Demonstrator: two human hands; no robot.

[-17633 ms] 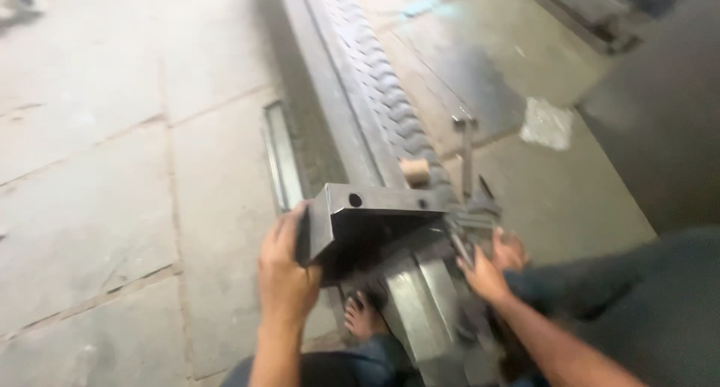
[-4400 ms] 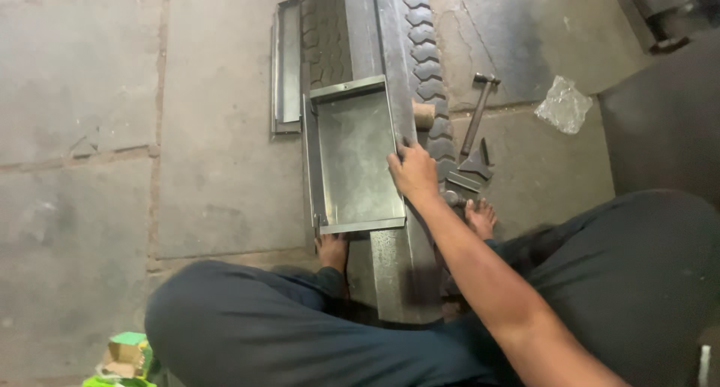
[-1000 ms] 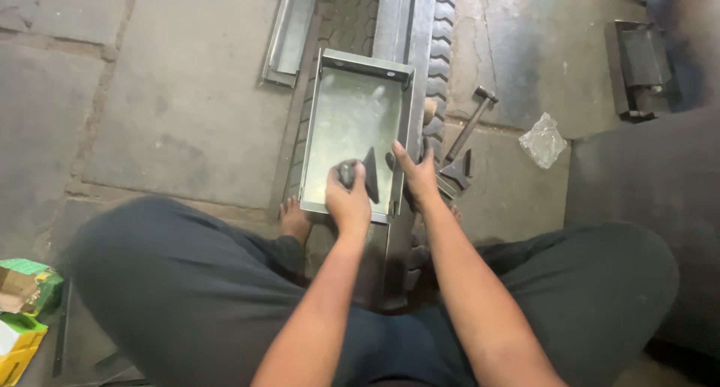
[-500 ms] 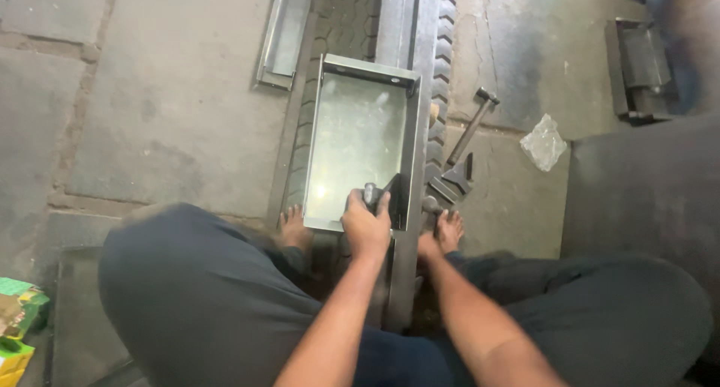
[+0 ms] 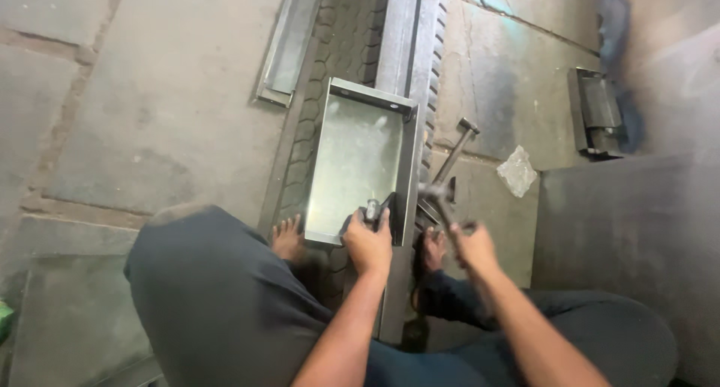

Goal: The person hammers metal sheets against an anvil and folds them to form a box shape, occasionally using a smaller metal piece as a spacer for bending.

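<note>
Fingers of the left hand point(image 5: 367, 243) are curled around a small dark tool point(image 5: 373, 208) and pressed onto the near rim of a shallow rectangular metal tray point(image 5: 356, 162), close to its near right corner. Fingers of the right hand point(image 5: 472, 244) are closed around the handle of a hammer-like tool point(image 5: 439, 196) just right of the tray; its shape is blurred, so the exact kind cannot be told. The tray is laid open side up along a long steel beam point(image 5: 401, 34), which is stretched away across the concrete floor point(image 5: 150, 117), with a strip of tyre tread point(image 5: 341, 42) beside it. A second hammer point(image 5: 457, 151) is seen lying on the floor just beyond the right hand, and a crumpled piece of clear plastic point(image 5: 517, 171) near it. A narrow metal channel point(image 5: 285, 46) is lying left of the tread, and another dark metal piece point(image 5: 596, 113) well apart on the right. Bare feet point(image 5: 287, 237) are set on either side of the beam, near the tray's near end.
</note>
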